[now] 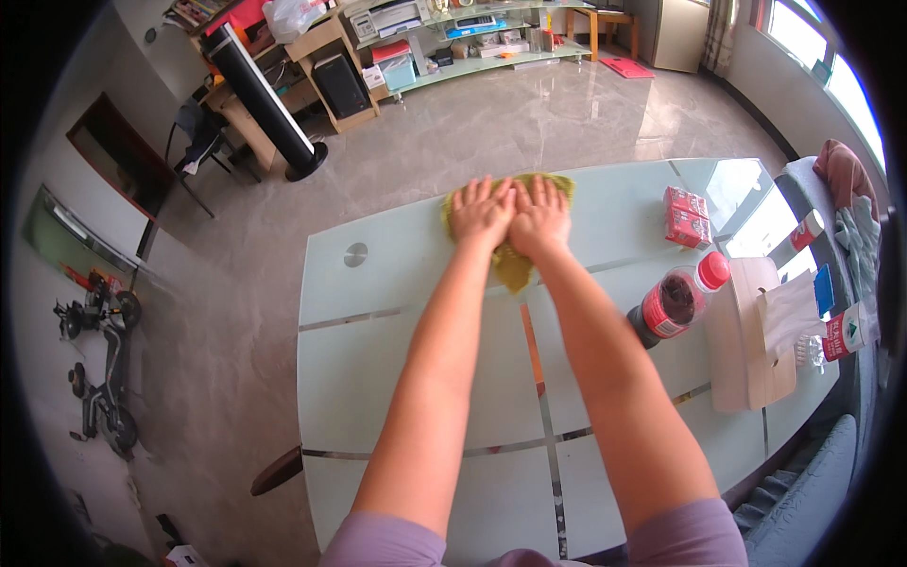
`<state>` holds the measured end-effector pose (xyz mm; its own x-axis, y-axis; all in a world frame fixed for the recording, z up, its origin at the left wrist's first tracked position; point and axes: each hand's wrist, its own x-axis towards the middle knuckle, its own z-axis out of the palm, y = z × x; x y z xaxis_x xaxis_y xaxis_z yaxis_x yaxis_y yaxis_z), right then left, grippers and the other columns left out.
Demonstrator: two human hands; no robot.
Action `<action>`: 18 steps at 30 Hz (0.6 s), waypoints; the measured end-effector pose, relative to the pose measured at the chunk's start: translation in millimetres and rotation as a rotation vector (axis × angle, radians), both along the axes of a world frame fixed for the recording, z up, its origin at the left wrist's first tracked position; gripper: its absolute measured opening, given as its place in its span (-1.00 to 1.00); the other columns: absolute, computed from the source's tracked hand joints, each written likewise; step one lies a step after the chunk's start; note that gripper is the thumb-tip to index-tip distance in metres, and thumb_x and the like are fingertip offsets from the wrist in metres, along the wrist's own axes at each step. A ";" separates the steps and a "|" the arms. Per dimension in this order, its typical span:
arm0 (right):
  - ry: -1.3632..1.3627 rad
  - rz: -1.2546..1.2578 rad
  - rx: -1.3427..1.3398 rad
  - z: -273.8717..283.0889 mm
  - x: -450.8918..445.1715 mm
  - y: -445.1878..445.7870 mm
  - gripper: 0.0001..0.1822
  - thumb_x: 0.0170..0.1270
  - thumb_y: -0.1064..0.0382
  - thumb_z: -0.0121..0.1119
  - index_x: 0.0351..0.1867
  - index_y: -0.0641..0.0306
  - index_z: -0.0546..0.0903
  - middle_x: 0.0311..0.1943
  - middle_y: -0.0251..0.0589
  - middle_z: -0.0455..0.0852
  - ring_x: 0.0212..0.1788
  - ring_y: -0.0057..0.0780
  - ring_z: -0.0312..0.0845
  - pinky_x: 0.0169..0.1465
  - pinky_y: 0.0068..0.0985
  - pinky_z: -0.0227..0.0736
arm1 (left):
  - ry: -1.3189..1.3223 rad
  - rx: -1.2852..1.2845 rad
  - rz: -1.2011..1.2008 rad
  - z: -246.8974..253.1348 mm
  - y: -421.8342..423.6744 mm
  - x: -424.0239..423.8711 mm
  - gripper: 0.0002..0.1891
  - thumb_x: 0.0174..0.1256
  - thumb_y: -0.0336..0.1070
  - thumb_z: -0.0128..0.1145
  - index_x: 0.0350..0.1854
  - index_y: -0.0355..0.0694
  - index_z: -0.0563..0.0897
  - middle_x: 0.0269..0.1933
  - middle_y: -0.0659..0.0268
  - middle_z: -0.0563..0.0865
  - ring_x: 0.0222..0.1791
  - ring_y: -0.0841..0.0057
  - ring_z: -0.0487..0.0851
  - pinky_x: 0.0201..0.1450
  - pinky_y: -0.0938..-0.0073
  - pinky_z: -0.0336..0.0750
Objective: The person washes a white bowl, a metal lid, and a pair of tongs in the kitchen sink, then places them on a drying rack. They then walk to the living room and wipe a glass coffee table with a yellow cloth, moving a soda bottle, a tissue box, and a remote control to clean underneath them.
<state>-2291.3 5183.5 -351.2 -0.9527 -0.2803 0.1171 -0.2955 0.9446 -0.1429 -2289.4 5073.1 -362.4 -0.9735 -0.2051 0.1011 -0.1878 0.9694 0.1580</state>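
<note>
Both arms reach out across a frosted glass table (382, 368). Flat on a yellow-green cloth (515, 269) near the table's far edge lie my left hand (480, 212) and my right hand (540, 216), side by side with thumbs touching. Their fingers point away from me and press the cloth down against the glass. A pointed corner of the cloth shows below the hands, and its edges stick out on either side. Neither hand is curled around anything.
Right of my arm stand a cola bottle (669, 301) with a red cap, a pack of small red boxes (687, 216) and a tissue box (740, 333). A red-and-white cup (806, 230) is beyond. A sofa (801, 489) borders the right side; a tower fan (262, 103) stands on the floor.
</note>
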 end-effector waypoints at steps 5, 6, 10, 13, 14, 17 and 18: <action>-0.058 -0.156 0.054 1.8 -1.2 23.5 -0.40 0.44 -0.09 -0.46 0.48 -0.10 0.02 0.50 -0.19 -0.11 0.53 -0.22 -0.29 0.49 -0.18 -0.43 | 0.042 0.061 -0.188 -0.3 25.9 -7.4 -0.49 0.45 0.17 -0.50 0.41 0.35 0.22 0.48 0.46 0.16 0.49 0.44 0.04 0.49 0.24 -0.16; -0.078 -0.163 0.061 8.8 3.5 20.0 -0.39 0.43 -0.10 -0.47 0.48 -0.07 0.01 0.50 -0.13 -0.13 0.53 -0.17 -0.32 0.48 -0.12 -0.45 | 0.050 0.078 -0.217 0.8 20.8 -5.7 -0.49 0.46 0.15 -0.50 0.40 0.35 0.23 0.48 0.45 0.17 0.48 0.44 0.06 0.49 0.27 -0.15; -0.051 -0.112 0.076 1.2 6.1 -26.2 -0.38 0.42 -0.09 -0.46 0.48 -0.02 -0.01 0.49 -0.06 -0.12 0.52 -0.05 -0.32 0.45 0.01 -0.44 | 0.034 0.049 -0.180 2.9 -25.8 4.3 -0.49 0.46 0.16 -0.53 0.40 0.35 0.24 0.48 0.45 0.17 0.47 0.44 0.09 0.49 0.28 -0.12; -0.010 0.010 0.119 -0.2 16.8 -77.5 -0.38 0.41 -0.06 -0.48 0.47 0.01 0.03 0.49 -0.04 -0.09 0.51 -0.01 -0.29 0.44 0.05 -0.44 | 0.045 0.052 -0.088 -2.6 -83.2 24.6 -0.45 0.45 0.22 -0.56 0.40 0.33 0.25 0.46 0.41 0.21 0.47 0.42 0.10 0.48 0.26 -0.09; -0.002 0.039 0.094 -2.3 19.8 -93.2 -0.38 0.41 -0.07 -0.48 0.47 0.02 0.05 0.48 -0.03 -0.08 0.51 -0.01 -0.30 0.44 0.06 -0.44 | 0.038 0.070 -0.047 -1.5 -98.1 33.7 -0.45 0.44 0.23 -0.56 0.40 0.33 0.25 0.45 0.40 0.22 0.47 0.42 0.10 0.48 0.26 -0.10; 0.004 0.145 0.045 -4.7 44.1 -147.0 -0.38 0.41 -0.07 -0.48 0.46 0.02 0.06 0.48 -0.03 -0.06 0.51 0.00 -0.29 0.44 0.06 -0.44 | 0.049 0.063 0.034 -3.5 -151.9 68.2 -0.48 0.44 0.16 -0.54 0.39 0.36 0.25 0.47 0.41 0.20 0.48 0.44 0.07 0.49 0.31 -0.12; 0.003 0.188 0.035 -4.9 55.1 -163.0 -0.38 0.41 -0.08 -0.48 0.46 0.01 0.07 0.48 -0.03 -0.06 0.51 0.01 -0.29 0.44 0.08 -0.46 | 0.050 0.042 0.059 -4.9 -168.9 83.1 -0.48 0.44 0.17 -0.53 0.40 0.36 0.25 0.47 0.41 0.19 0.48 0.43 0.06 0.49 0.31 -0.13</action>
<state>-2236.2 5020.5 -356.1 -0.8827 -0.4577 0.1068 -0.4680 0.8769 -0.1098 -2206.3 4904.2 -367.3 -0.9535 -0.2674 0.1392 -0.2356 0.9491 0.2092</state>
